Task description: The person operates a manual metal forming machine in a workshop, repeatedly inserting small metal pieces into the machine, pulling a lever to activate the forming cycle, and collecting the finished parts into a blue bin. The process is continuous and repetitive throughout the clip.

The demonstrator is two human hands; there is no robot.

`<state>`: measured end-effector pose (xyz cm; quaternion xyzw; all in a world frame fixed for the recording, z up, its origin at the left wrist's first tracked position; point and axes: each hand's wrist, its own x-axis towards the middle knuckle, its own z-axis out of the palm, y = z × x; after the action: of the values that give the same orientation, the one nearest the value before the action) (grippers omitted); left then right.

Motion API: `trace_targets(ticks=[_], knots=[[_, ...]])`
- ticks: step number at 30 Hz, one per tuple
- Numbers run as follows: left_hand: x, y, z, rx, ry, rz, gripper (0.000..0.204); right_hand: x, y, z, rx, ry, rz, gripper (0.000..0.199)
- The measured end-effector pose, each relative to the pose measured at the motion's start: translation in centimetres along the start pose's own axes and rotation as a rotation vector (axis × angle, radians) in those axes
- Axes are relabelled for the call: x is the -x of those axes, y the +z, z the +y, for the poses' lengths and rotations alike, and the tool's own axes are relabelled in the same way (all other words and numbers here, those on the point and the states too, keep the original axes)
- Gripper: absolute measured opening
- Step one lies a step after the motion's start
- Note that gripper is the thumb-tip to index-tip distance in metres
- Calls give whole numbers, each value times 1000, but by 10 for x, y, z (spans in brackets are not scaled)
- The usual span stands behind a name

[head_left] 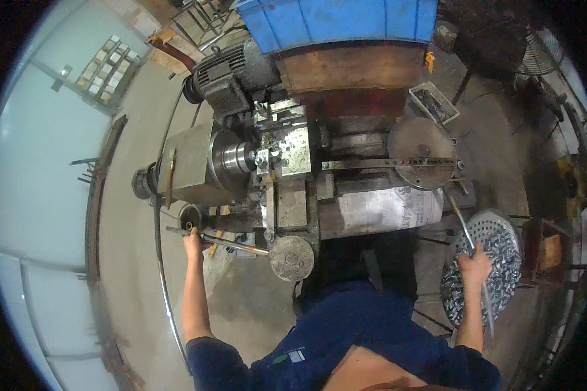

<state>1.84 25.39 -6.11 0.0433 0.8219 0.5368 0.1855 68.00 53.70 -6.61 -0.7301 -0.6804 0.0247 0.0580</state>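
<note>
My left hand [192, 246] is closed around a steel lever [241, 246], near its outer end. That lever runs to a round metal disc [292, 259] at the front of a lathe-like machine. On the right, my right hand [475, 266] grips a long metal lever bar [458, 215], which slants down from below a large round plate [424, 153]. Beneath this hand sits a perforated round basket [479, 225] full of small shiny metal parts [499, 260]. A steel spindle [237, 158] meets the tool block [297, 150], which is strewn with bright metal chips.
A blue crate [339, 26] stands behind the machine. An electric motor [225, 75] is at the back left, and a small tray [435, 103] lies behind the round plate. A drilled bar [372, 163] crosses the machine bed. Long rods [166, 287] stand left of my arm.
</note>
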Motion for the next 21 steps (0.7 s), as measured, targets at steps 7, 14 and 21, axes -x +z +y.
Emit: trace_targets(ticks=[7,14,21], knots=[[-5,2,-2,5,-23,44,36,-155,26,63,373,-152,136,53],[1,-15,-10,213,-16,-171,46,-220,19,-33,311,-111,272,72],[-24,-17,-112,-939,308,-224,45,-107,31,-63,-230,-423,289,73]])
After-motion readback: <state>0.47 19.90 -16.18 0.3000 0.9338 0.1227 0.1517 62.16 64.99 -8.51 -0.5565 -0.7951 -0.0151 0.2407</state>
